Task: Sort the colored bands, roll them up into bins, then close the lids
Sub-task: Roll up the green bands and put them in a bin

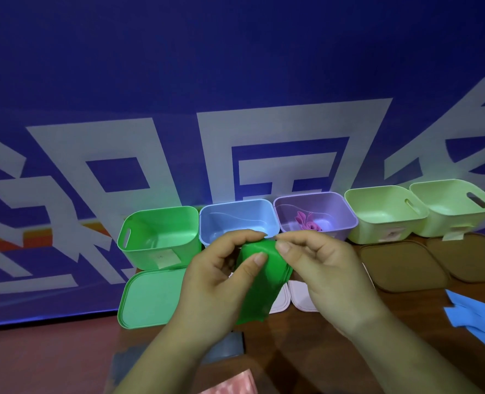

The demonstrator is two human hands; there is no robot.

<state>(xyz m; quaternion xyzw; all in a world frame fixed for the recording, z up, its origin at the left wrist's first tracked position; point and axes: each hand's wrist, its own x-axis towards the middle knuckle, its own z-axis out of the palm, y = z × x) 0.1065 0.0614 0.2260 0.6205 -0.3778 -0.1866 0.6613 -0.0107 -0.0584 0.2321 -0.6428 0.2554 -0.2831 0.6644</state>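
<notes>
A green band [259, 291] is held up in front of the bins, partly rolled at its top. My left hand [218, 277] grips its left side, thumb across the front. My right hand [318, 268] pinches the top right of the roll. Behind stand five open bins in a row: a green bin [138, 245], a blue bin [215, 223], a purple bin [346, 220] with a rolled pink band [309, 223] inside, and two pale green bins [377, 231] [440, 223].
A green lid [147, 300] lies before the green bin. Two pale pink lids [301, 297] sit under my hands. Two brown lids [400, 265] [474, 257] lie at right. A blue band [480, 317] lies on the brown table at far right. A blue banner covers the back.
</notes>
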